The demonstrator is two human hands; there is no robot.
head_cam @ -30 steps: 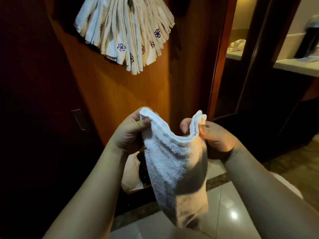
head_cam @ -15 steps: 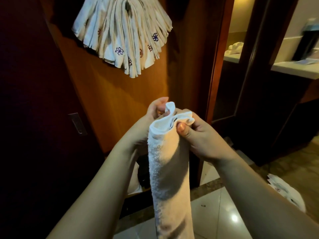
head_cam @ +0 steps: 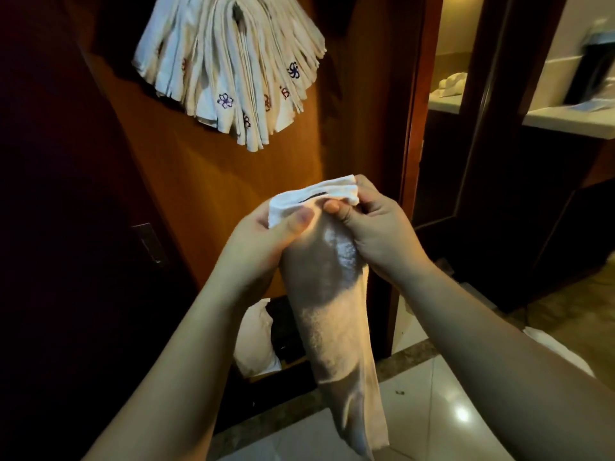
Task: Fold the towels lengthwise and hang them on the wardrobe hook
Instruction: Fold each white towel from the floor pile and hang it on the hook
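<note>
dim, warm light falls on the wooden wardrobe panel, with glossy floor tiles below and a pale counter visible through the doorway on the right. high on the panel a bundle of hung towels, some stitched with small flowers, fans out from a hook that the cloth hides.

both hands sit close together at the top of a white towel. the left hand has its thumb pressed over the upper edge and its fingers curled behind, pinching the cloth. the right hand pinches the same edge from the other side, thumb in front and almost meeting the left thumb. the towel hangs straight down from that grip as a narrow strip, long axis vertical, its tail reaching toward the tiles.

what the next move turns on, i would say: the hung bundle lies straight up and a little left of the hands, so the gathered top edge has to rise toward it, and the left hand looks slightly nearer.

compared with 1 second ago, the top edge was spread wide between the 2 hands; now the hands have come together and the towel has narrowed into a lengthwise fold.
</note>
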